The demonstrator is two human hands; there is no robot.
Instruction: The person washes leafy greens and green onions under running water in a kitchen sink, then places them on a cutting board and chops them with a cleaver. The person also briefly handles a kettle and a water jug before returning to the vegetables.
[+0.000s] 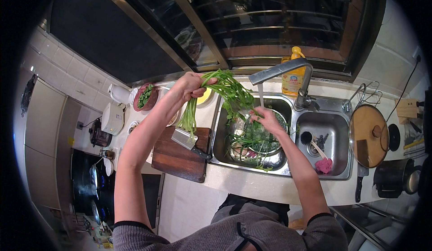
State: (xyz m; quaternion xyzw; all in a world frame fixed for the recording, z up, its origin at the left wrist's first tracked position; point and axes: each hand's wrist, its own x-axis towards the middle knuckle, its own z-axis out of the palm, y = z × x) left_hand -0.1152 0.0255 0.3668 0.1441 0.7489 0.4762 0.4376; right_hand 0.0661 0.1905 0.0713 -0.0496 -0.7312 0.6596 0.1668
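Observation:
My left hand (pixel 193 87) is closed around a bunch of leafy green stems (pixel 233 89), raised over the sink's left edge. Its pale stem ends hang above a cleaver (pixel 184 138) on a dark wooden cutting board (pixel 168 156). Over the left sink basin (pixel 219 146), my right hand (pixel 266 119) has its fingers closed at the bunch's leaf tips. Water (pixel 261 97) runs from the faucet (pixel 280 69) behind that hand. Beneath it, a metal bowl (pixel 282 146) holds water and greens, partly hidden by the hand. Long green stalks (pixel 241 139) lie across the bowl's near left side.
The right basin (pixel 341 143) holds a black-headed brush (pixel 306 137) and a pink cloth (pixel 323 165). A glass lid (pixel 369 132), a knife (pixel 359 183) and a dark pot (pixel 393 178) stand at right. A yellow oil bottle (pixel 292 78) is behind the faucet. Leaves fill a reddish bowl (pixel 145 97) at left.

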